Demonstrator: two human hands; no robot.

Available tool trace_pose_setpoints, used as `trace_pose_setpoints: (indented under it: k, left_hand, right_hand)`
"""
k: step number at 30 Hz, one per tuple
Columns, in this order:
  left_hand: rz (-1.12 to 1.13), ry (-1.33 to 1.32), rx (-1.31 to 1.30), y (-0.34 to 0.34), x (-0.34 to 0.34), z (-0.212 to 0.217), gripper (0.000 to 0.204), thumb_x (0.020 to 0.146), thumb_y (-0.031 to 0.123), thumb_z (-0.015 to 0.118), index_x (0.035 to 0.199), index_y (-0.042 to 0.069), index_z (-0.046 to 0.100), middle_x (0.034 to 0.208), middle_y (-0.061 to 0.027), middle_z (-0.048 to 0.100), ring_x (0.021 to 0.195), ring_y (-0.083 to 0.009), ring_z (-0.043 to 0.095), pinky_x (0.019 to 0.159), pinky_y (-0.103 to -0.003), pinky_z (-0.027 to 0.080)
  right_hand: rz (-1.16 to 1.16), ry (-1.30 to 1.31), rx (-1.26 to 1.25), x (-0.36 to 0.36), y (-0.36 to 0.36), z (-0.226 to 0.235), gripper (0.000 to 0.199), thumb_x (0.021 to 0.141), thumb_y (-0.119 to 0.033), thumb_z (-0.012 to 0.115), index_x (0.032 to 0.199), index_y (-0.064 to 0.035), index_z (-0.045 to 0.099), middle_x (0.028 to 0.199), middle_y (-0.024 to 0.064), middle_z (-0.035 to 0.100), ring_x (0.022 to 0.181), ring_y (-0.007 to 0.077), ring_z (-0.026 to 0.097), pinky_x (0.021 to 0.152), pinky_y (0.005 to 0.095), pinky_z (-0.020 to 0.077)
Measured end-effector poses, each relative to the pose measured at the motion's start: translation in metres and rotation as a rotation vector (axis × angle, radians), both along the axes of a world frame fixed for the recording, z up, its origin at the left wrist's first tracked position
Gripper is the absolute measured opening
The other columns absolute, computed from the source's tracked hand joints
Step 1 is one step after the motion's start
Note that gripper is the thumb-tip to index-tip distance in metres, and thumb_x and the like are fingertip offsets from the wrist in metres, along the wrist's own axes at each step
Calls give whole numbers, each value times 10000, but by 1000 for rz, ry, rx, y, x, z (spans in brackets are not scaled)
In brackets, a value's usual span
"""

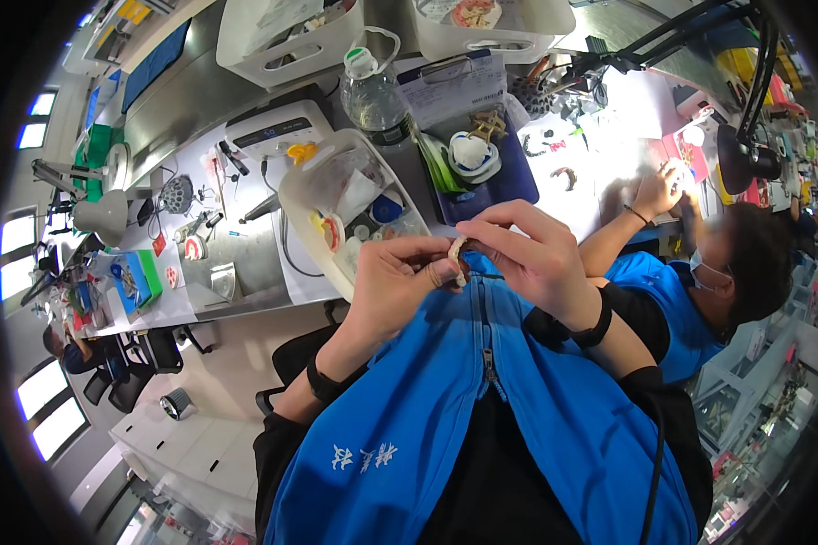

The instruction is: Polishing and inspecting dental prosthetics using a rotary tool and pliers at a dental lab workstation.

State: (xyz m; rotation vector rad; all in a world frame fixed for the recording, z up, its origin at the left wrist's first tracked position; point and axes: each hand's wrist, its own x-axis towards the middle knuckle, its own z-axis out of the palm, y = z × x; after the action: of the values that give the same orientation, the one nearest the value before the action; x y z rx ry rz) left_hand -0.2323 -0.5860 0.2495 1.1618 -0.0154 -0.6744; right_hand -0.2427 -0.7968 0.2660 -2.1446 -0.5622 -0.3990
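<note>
A small, curved, cream-coloured row of teeth (458,258), like a dental bridge or denture arch, is held up in front of my blue jacket. My left hand (393,283) pinches it from the left, thumb and fingers closed on its lower part. From the right, my right hand (534,263) grips its upper end between thumb and fingertips. Just beyond my hands is a dark blue tray (521,186) with a white and blue dental model (472,153), a brass-coloured articulator (488,125) and papers. My fingers hide part of the tooth row.
Left of the tray stands a white bin (302,193) of dental parts. Behind are a clear plastic bottle (373,102), a white control box (277,132) and white baskets (291,64). A co-worker (668,282) sits close at my right, under a black lamp (745,156).
</note>
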Motion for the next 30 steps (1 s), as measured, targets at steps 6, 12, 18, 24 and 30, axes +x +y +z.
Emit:
trace_pose_setpoints:
  k: [6, 12, 18, 24, 30]
  left_hand:
    - [-82, 32, 94, 4, 1, 3, 208, 924, -4, 684, 1109, -100, 692, 912, -126, 720, 807, -156, 693, 705, -277, 585]
    - [-140, 52, 140, 2, 1, 5, 203, 924, 30, 702, 1084, -94, 699, 897, -133, 722, 782, -158, 688, 670, -263, 572]
    - [-259, 153, 132, 0, 1, -10, 163, 933, 6, 661, 1055, -96, 696, 864, -109, 703, 765, -145, 673, 674, -257, 556]
    - [-268, 323, 97, -8, 5, -19, 184, 954, 38, 661, 1085, -84, 702, 898, -88, 708, 780, -125, 675, 693, -235, 560]
    - [-423, 283, 190, -18, 13, -24, 231, 934, 53, 696, 1113, -91, 690, 912, -111, 715, 776, -129, 691, 680, -228, 576]
  right_hand:
    - [108, 33, -45, 1, -2, 1, 283, 732, 38, 749, 994, -65, 719, 897, 55, 640, 765, 224, 629, 598, 309, 514]
    - [68, 58, -144, -6, -3, -3, 272, 646, 48, 749, 907, -23, 719, 872, 53, 666, 753, 221, 654, 602, 310, 527]
    - [249, -63, -185, -6, -9, -7, 142, 736, -58, 683, 877, -53, 664, 868, 50, 591, 802, 228, 634, 679, 325, 537]
    - [193, 22, -174, -16, -17, -26, 142, 737, -69, 676, 876, -59, 648, 856, 55, 582, 809, 237, 636, 677, 338, 539]
    - [277, 170, -80, -20, -41, -43, 237, 766, -21, 644, 992, -86, 673, 845, 52, 574, 719, 246, 635, 613, 365, 531]
